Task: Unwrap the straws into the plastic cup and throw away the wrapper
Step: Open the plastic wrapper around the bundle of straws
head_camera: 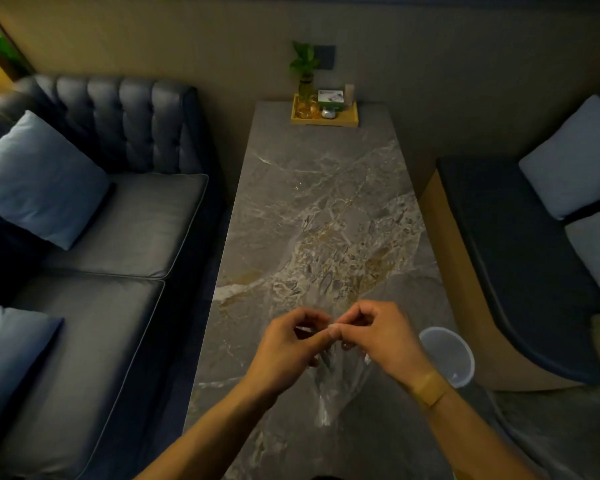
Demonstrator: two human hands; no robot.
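Observation:
My left hand (284,351) and my right hand (385,337) meet over the near part of the marble table (309,188). The fingertips of both pinch the top of a clear plastic wrapper (329,386). It hangs down between my wrists in crinkled folds. I cannot make out the straws through the film. A translucent round container (447,355), open at the top, stands just right of my right wrist by the table's right edge. Whether it is the cup or a bin I cannot tell.
A wooden tray (324,123) with a small plant, glasses and a box sits at the table's far end. A dark sofa (118,220) with blue cushions runs along the left. A bench (520,265) with pale cushions is on the right.

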